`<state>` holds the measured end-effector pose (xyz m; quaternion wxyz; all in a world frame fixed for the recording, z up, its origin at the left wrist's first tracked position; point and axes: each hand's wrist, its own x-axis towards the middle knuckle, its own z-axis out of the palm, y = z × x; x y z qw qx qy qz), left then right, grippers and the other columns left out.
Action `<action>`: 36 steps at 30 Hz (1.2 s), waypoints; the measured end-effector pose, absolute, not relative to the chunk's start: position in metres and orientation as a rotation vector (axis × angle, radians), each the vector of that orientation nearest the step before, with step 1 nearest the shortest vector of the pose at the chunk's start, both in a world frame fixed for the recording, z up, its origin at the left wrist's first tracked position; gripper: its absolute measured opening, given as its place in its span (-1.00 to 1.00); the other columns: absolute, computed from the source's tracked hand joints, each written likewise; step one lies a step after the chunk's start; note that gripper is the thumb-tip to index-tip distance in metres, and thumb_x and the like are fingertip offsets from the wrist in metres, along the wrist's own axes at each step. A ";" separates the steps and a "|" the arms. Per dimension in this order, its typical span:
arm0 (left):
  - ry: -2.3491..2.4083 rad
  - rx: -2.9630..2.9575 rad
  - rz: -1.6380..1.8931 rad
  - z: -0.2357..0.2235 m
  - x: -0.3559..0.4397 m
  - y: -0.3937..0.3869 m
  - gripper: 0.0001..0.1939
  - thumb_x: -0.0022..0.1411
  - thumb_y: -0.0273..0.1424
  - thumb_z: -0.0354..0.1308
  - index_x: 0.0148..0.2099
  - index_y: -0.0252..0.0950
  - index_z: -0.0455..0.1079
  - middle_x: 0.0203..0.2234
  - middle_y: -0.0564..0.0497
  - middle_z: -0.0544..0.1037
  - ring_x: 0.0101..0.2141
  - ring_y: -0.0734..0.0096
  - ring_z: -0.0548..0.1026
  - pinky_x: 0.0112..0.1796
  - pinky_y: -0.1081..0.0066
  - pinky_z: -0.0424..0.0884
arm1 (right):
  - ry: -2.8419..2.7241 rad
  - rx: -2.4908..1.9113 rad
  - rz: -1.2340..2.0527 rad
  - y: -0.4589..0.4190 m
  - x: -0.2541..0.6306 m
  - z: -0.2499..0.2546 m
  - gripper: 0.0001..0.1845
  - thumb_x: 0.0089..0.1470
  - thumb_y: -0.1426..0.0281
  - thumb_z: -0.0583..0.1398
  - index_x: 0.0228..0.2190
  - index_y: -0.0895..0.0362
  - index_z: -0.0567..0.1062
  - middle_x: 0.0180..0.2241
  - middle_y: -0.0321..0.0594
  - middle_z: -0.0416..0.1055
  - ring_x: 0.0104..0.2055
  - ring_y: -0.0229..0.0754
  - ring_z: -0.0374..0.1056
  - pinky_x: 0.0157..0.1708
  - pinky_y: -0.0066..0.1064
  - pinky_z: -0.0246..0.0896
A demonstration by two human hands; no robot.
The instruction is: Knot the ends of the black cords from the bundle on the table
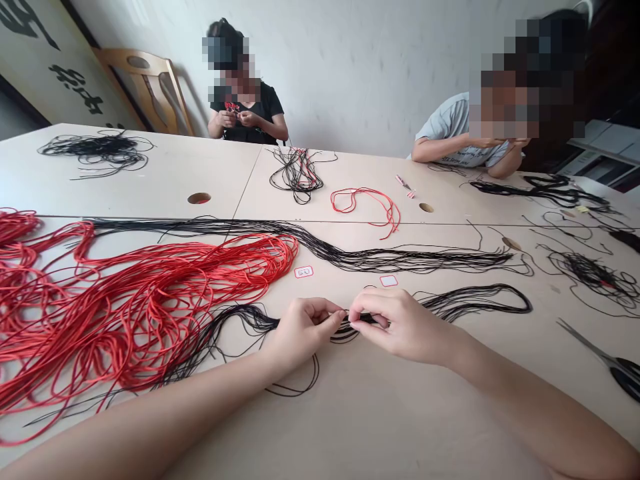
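My left hand (310, 325) and my right hand (400, 325) meet just above the table, thumbs and forefingers pinched and the fingertips almost touching. A thin black cord appears to run between the two pinches, though fingers hide most of it. Beneath both hands lies a bundle of black cords (480, 297), its folded loop reaching right and its loose strands spreading left. One loop of black cord (316, 373) hangs out below my left hand. Left of that hand, a large heap of red cords (165, 300) overlaps the black strands.
A longer black cord bundle (360, 260) stretches across beyond my hands, near two small labels (303, 272). Black-handled scissors (620, 373) lie at right, beside a black tangle (595, 273). Across the table (350, 427), two people sit; a red cord (367, 193) lies between.
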<state>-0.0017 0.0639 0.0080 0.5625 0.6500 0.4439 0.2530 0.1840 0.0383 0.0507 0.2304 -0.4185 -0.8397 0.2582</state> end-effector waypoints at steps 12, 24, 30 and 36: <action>1.061 1.429 0.635 0.011 -0.001 0.064 -0.69 0.11 -0.19 0.10 -0.41 -0.38 0.39 -0.74 0.17 0.21 -0.68 0.62 0.10 -0.65 0.56 0.00 | -2.317 -1.356 0.929 0.042 0.206 0.064 -0.82 0.13 0.32 0.10 -0.25 0.09 0.44 -0.47 -0.32 0.36 -0.58 -0.39 0.12 -0.57 -0.54 0.04; 1.037 1.358 0.660 0.013 -0.001 0.063 -0.73 0.10 -0.22 0.14 -0.44 -0.35 0.33 -0.75 0.18 0.22 -0.69 0.65 0.09 -0.66 0.56 -0.01 | -2.672 -0.943 1.475 0.008 0.234 0.106 -0.72 0.07 0.43 0.16 -0.17 0.00 0.56 -0.08 -0.12 0.45 -0.02 -0.07 0.35 -0.07 -0.31 0.24; 0.946 1.362 0.628 0.013 -0.002 0.062 -0.72 0.10 -0.21 0.15 -0.41 -0.37 0.36 -0.72 0.18 0.21 -0.69 0.66 0.09 -0.66 0.56 0.00 | -2.681 -1.132 1.372 0.038 0.236 0.093 -0.83 0.05 0.34 0.19 -0.48 0.08 0.58 -0.46 -0.26 0.47 -0.41 -0.26 0.37 -0.40 -0.47 0.21; 0.900 1.366 0.591 0.012 -0.004 0.062 -0.71 0.09 -0.22 0.14 -0.44 -0.38 0.36 -0.74 0.17 0.21 -0.70 0.67 0.08 -0.66 0.55 -0.03 | -2.298 -1.356 0.959 0.044 0.202 0.058 -0.87 0.00 0.35 0.20 -0.34 0.09 0.45 -0.28 -0.27 0.44 -0.22 -0.22 0.32 -0.21 -0.40 0.19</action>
